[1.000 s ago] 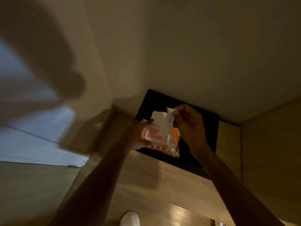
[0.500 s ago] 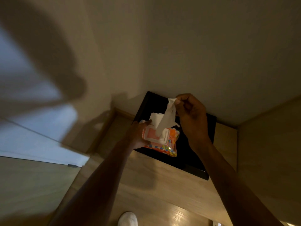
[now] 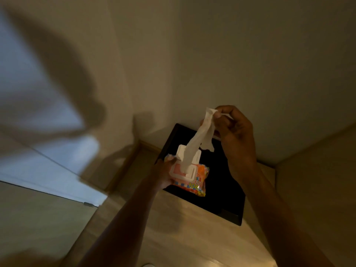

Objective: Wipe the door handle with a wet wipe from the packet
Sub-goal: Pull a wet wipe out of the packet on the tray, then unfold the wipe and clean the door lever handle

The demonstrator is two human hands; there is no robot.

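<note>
An orange wet wipe packet (image 3: 196,180) with its white flip lid (image 3: 189,153) standing up is held from the left by my left hand (image 3: 163,173) above a black mat. My right hand (image 3: 234,135) pinches the top end of a white wet wipe (image 3: 200,139). The wipe is stretched into a long strip, and its lower end still sits in the packet's opening. No door handle is in view.
A black mat (image 3: 221,193) lies on the light wooden floor (image 3: 173,228) against the cream wall (image 3: 212,54). A pale door or panel (image 3: 38,218) stands at the left, with a small metal fitting (image 3: 87,204) at its edge. My shadow falls across the left wall.
My right hand has risen up and to the right, drawing the wipe much further out of the packet. My left hand has kept hold of the packet in about the same place.
</note>
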